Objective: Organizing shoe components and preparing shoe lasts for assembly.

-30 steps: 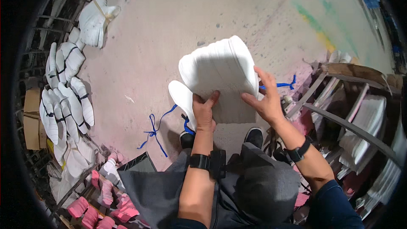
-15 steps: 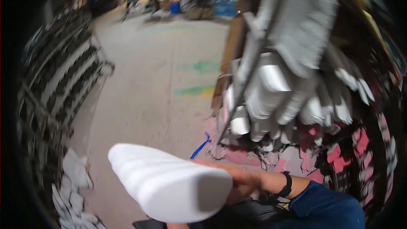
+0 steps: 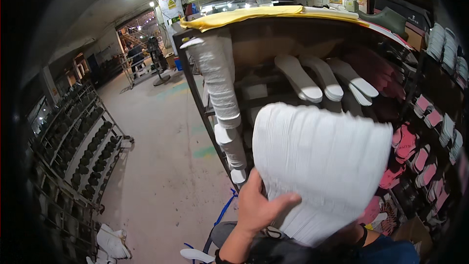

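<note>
A thick stack of white insoles (image 3: pixel 320 159) is in front of me, held between my two hands. My left hand (image 3: pixel 259 208) grips its left side, the thumb lying across the insoles' edges. Low on the right side is my right hand (image 3: pixel 348 235), mostly hidden behind the stack, its wrist wearing a black band. Just beyond stands a dark metal shelf rack (image 3: pixel 198 100). On its upper shelf lie several smaller piles of white insoles (image 3: pixel 299 79). A tall column of white insoles (image 3: pixel 220 83) rises along the rack's left side.
Pink insoles (image 3: pixel 404 142) fill racks at the right. Yellow sheets (image 3: pixel 244 18) cover the top of the shelf rack. At left stands a wheeled rack of dark shoe-like pieces (image 3: pixel 93 159). A blue strap (image 3: pixel 223 212) trails over the floor, and a white pile (image 3: pixel 113 242) lies lower left.
My view has swung right and up toward the shelf rack. The insole stack has moved right and turned, its layered edges now facing me. My left hand has come into view on it.
</note>
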{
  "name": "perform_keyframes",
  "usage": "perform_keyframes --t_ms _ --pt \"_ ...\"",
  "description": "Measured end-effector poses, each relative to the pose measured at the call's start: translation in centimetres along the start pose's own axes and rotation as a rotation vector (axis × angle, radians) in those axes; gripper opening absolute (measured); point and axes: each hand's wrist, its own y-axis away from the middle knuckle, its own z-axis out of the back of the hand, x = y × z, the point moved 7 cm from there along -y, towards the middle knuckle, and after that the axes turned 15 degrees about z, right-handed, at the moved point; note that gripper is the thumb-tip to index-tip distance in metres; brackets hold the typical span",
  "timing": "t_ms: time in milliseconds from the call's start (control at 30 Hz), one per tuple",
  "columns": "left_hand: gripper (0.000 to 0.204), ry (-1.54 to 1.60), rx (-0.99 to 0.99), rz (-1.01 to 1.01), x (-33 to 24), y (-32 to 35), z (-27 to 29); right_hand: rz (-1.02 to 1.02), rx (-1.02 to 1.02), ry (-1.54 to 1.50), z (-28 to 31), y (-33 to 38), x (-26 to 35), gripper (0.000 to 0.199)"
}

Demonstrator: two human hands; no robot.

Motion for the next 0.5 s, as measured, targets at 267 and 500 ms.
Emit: perform_keyframes --t_ms 267,500 --pt "0.051 0.093 -0.165 -0.218 -4.8 -7.7 -1.5 0.213 -0.255 0.188 4.2 -6.2 4.8 0.064" --pt "0.049 -0.023 -0.405 0.019 -6.4 -13.4 1.0 -0.025 -0.18 0.131 1.8 -16.3 5.1 0.062"
